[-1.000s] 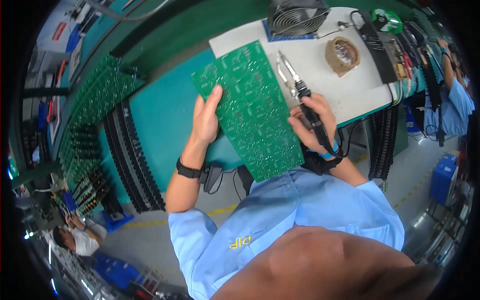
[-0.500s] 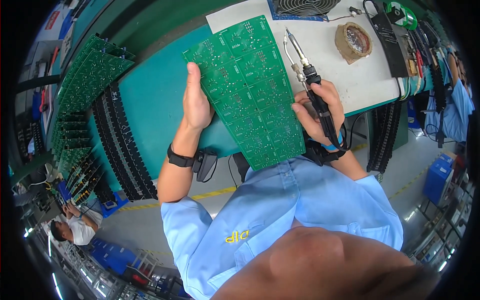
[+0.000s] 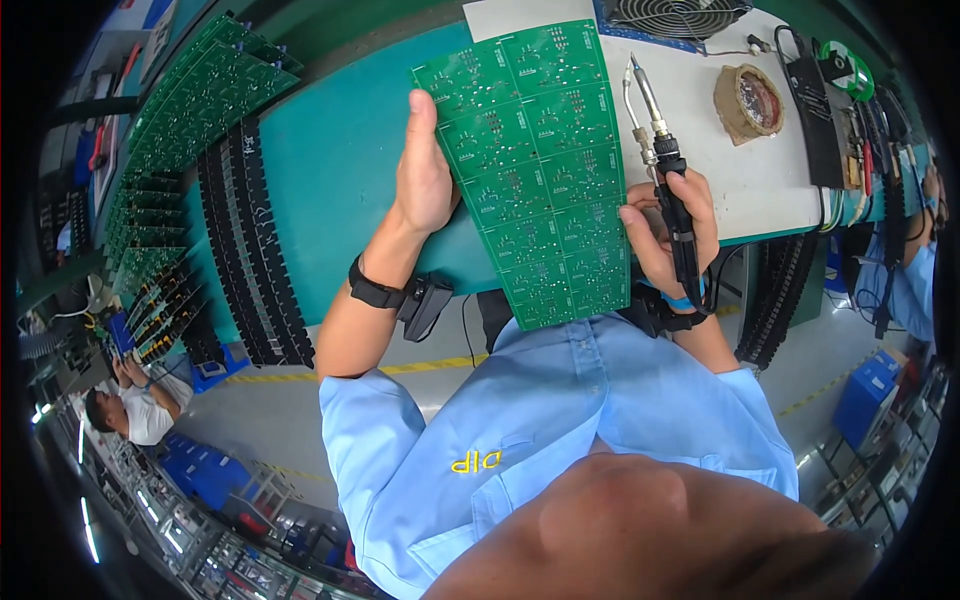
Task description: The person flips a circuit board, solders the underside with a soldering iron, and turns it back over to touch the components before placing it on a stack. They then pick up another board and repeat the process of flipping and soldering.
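A large green circuit board panel (image 3: pixel 535 170), divided into several smaller boards, is held up in front of my body. My left hand (image 3: pixel 425 180) grips its left edge, thumb up along the rim, the other fingers hidden behind. In my right hand (image 3: pixel 652 245) is a black-handled soldering iron (image 3: pixel 682 225), its metal tip pointing up and away from me, with a thin metal tube alongside. The tip stays apart from the board. Fingers of the same hand also touch the panel's right edge.
Racks of green boards (image 3: pixel 190 110) stand at left beside a black slotted rack (image 3: pixel 250 250). Beyond the right hand lie a round brown container (image 3: pixel 735 110), a fan (image 3: pixel 680 15), a green solder spool (image 3: pixel 858 75) and hand tools. Another person (image 3: pixel 150 410) is at far left.
The whole view has shifted, so the bench and hands appear farther right. The board looks slightly more upright. Both hands keep their hold.
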A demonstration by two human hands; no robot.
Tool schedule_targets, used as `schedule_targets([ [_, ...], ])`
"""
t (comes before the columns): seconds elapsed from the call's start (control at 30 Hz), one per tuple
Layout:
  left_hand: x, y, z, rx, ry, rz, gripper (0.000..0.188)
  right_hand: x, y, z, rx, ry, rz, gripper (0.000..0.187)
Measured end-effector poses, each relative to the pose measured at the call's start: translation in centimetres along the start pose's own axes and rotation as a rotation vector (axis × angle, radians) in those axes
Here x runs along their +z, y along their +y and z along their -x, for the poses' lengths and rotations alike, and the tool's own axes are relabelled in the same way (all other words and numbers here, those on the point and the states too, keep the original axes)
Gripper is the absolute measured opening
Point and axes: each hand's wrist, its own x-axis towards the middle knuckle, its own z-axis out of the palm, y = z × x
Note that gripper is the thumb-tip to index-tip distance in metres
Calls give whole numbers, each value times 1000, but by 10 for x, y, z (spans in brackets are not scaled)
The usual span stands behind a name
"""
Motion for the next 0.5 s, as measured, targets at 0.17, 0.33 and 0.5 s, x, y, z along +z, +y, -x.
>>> schedule_targets([
  [0.17, 0, 0, -1, -20, 0, -50, 68, 0, -2, 0, 18, -9, 18, 69],
  [0.33, -2, 0, 0, 4, -28, -63, 68, 1, -2, 1, 24, -9, 18, 69],
  [0.5, -5, -5, 2, 69, -9, -107, 64, -1, -2, 1, 9, -22, 39, 69],
])
